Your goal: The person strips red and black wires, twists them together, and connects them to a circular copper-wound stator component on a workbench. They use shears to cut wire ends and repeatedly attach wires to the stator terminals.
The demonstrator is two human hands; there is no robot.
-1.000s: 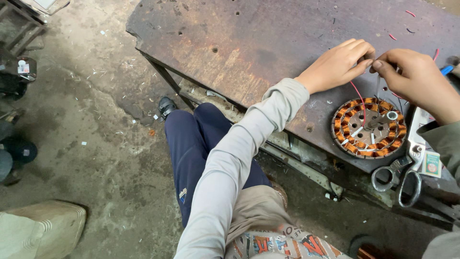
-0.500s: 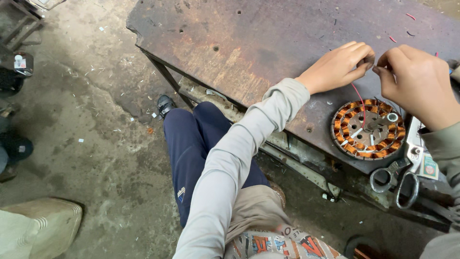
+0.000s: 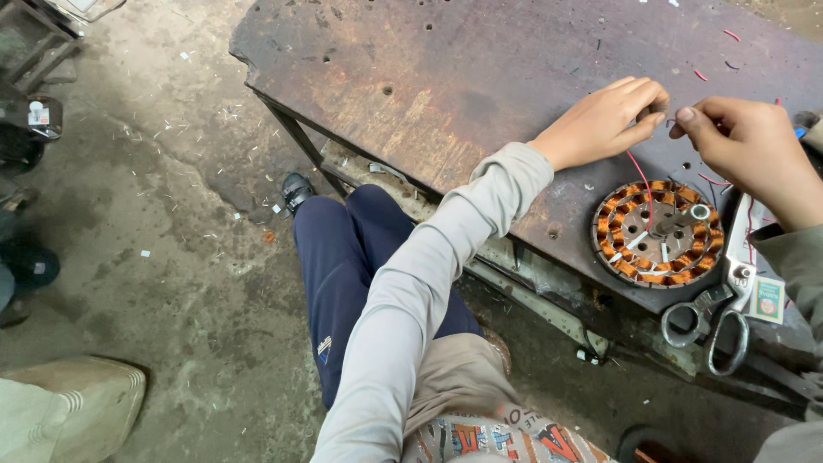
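A round motor stator [image 3: 657, 233] with copper-orange windings lies flat on the rusty metal workbench [image 3: 446, 77]. A thin red wire [image 3: 643, 176] rises from it to my fingers. My left hand [image 3: 604, 122] pinches the wire's upper end just above the stator. My right hand [image 3: 747, 147] meets it fingertip to fingertip, also pinching the wire end. Both hands hover over the bench, up and behind the stator.
Metal scissors [image 3: 710, 324] lie at the bench's near edge, beside a small green-and-white packet [image 3: 767, 300]. Red wire scraps [image 3: 730, 35] dot the far bench. My knee in dark blue trousers [image 3: 343, 257] is under the bench edge. A sack [image 3: 69, 407] sits on the concrete floor.
My two hands have drawn slightly closer together at the wire end. The stator and scissors have not moved.
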